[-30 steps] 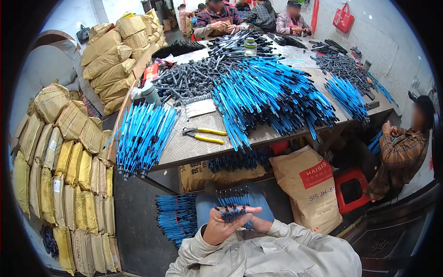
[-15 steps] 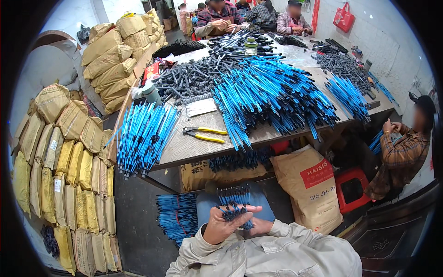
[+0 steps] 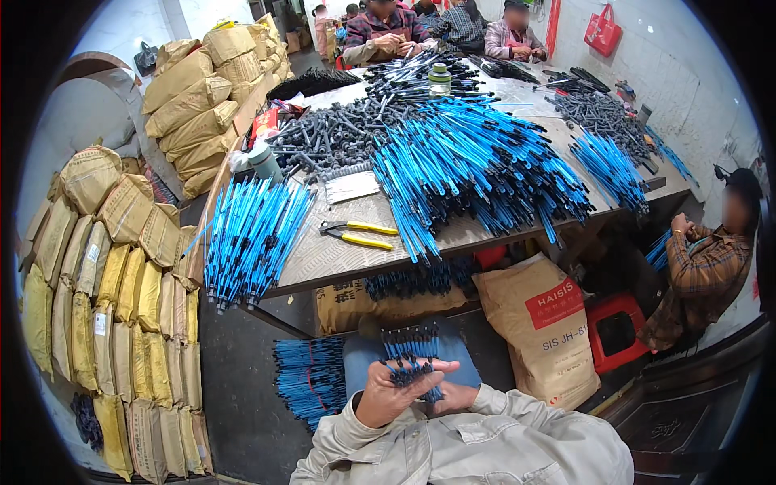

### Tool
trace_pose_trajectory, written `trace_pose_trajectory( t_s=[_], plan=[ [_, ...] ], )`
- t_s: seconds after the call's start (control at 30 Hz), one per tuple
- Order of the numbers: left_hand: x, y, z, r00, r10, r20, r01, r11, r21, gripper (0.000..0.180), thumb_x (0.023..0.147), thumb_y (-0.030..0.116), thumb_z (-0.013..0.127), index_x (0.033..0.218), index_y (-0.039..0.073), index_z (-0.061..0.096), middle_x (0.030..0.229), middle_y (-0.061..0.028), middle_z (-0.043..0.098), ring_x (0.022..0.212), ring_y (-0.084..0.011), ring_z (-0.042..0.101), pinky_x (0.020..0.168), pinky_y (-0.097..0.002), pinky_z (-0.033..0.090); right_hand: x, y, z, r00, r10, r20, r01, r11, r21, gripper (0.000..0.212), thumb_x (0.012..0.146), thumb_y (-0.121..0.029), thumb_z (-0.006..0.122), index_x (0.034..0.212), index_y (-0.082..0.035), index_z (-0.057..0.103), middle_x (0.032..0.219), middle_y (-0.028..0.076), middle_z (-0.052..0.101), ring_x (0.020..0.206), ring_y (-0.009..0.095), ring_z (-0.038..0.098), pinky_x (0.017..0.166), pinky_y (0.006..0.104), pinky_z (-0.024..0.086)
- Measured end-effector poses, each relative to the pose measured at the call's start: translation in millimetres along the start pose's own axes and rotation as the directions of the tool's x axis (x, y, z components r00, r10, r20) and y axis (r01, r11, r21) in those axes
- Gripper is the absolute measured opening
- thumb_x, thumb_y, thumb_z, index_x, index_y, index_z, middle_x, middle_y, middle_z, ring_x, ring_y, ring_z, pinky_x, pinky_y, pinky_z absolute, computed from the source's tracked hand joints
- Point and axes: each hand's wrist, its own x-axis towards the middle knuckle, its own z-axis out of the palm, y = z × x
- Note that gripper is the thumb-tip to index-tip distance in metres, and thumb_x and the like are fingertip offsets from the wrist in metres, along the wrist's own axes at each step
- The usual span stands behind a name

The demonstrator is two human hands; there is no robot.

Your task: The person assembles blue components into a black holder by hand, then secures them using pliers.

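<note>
Over my lap, I hold a bundle of thin blue rods with black ends (image 3: 411, 346). Its near ends show as a dark cluster between my fingers. My left hand (image 3: 388, 396) is closed round the bundle from the left side. From the right, my right hand (image 3: 454, 396) closes on the same bundle; part of its fingers is hidden behind the rods and the other hand. Left of my knees, a stack of similar blue rods (image 3: 311, 376) is tied with red bands.
Ahead stands a worktable (image 3: 323, 263) with loose blue rods (image 3: 477, 162), grey plastic parts (image 3: 331, 137) and yellow-handled pliers (image 3: 360, 234). A paper sack (image 3: 541, 339) and red stool (image 3: 618, 331) stand right. Sacks (image 3: 121, 299) are piled left. A co-worker (image 3: 711, 259) sits at right.
My hands and the bundle stay almost where they were. The co-worker at right has shifted their hands slightly.
</note>
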Motion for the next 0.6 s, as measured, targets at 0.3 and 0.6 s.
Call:
trace_pose_trajectory(
  t_s=[0.3,0.6],
  plan=[
    [0,0,0,1.0,0.001,0.006,-0.001,1.0,-0.024,0.014,0.084,0.005,0.062,0.095,-0.003,0.067,0.093,-0.0146,0.067,0.083,-0.0169,0.064,0.075,-0.0298,0.052,-2,-10,3,0.997,0.075,0.003,-0.075,0.997,-0.028,0.089,0.07,-0.063,0.065,0.13,-0.004,0.036,0.123,0.008,0.043,0.118,0.02,0.04,0.097,0.0345,0.033],
    [-1,-1,-1,0.996,0.017,0.086,-0.011,0.998,-0.065,0.014,0.081,0.002,0.063,0.093,-0.004,0.066,0.093,-0.0158,0.067,0.086,-0.0201,0.065,0.076,-0.0303,0.051,5,-11,0,0.987,-0.158,-0.04,0.153,0.983,-0.099,0.055,0.086,-0.047,0.052,0.121,-0.005,0.047,0.108,0.005,0.052,0.096,0.016,0.047,0.086,0.0313,0.039]
  ],
)
